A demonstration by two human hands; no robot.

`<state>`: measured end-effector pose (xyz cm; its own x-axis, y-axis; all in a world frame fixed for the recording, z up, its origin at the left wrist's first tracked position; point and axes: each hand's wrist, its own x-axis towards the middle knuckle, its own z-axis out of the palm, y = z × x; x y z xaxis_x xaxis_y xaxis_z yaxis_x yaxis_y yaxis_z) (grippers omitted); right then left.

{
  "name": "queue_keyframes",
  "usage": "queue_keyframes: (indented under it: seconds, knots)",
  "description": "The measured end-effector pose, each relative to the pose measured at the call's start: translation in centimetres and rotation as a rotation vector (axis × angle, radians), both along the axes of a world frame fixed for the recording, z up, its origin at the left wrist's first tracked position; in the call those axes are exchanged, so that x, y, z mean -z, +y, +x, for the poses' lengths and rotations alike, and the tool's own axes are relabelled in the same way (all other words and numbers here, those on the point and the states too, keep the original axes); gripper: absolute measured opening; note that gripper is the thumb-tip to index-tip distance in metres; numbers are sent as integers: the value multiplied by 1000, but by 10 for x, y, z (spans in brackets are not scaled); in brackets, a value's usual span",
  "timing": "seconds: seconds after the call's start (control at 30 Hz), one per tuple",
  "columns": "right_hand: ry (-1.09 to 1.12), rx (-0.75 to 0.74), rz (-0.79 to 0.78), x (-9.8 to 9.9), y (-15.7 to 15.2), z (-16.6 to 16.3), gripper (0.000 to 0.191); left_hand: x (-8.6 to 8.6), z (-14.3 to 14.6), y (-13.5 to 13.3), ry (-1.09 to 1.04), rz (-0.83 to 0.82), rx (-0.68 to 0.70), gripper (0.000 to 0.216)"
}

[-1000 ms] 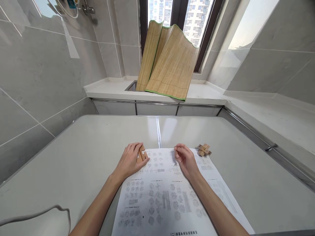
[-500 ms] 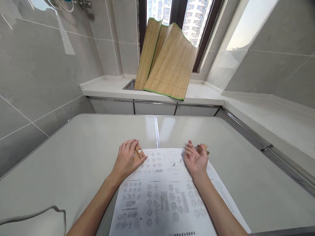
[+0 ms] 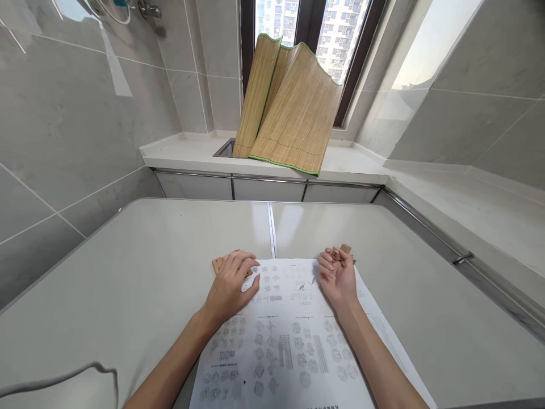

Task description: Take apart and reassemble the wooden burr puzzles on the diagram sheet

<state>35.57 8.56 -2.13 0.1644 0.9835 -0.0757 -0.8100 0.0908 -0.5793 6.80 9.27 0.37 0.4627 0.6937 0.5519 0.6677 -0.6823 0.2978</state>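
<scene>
Wooden block cluster (image 3: 346, 249) sits at the far side of the right hand (image 3: 338, 278), at its fingertips; palm up, fingers curled, can't tell if pinching. Left hand (image 3: 232, 282), thumb spread from fingers, partly covers wooden pieces (image 3: 217, 264) by the paper (image 3: 313, 386).

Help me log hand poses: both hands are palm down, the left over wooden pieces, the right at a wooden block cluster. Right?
Not quite: in the head view, the right hand has its palm turned up, at the wooden block cluster. The left hand is palm down over wooden pieces, as you say.
</scene>
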Motion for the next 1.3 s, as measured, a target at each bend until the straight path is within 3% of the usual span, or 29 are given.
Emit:
queue_keyframes:
  seconds: [0.27,0.37,0.47,0.57,0.7,0.8,0.9,1.07,1.2,1.3]
  knots:
    - [-300,-297,-4,-10,-9,-44,35,-1,5,-3,-102,-173,112,17]
    - [-553,-357,51,-9,-12,-55,45,-8,17,-4,-206,-339,95,19]
    - [-642,-391,81,-6,-15,-59,51,-10,37,0,-368,-567,85,33]
    - [-609,-463,101,-7,-18,-58,51,-10,57,9,-572,-841,223,51]
    - [-523,-604,125,-12,-22,-51,48,-13,78,15,-777,-1155,529,57]
    - [-483,-649,133,-14,-23,-48,49,-15,89,13,-866,-1280,657,50]
    - [-445,-642,129,-14,-22,-45,52,-12,93,11,-1016,-1262,635,43]
    - [-412,-563,62,-17,-18,-38,49,-10,79,9,-1131,-1067,396,53]
    - [-465,-517,44,-15,-15,-41,51,-10,62,4,-913,-965,294,59]
    - [-533,-498,11,-9,-15,-47,54,-10,54,-2,-661,-782,215,55]
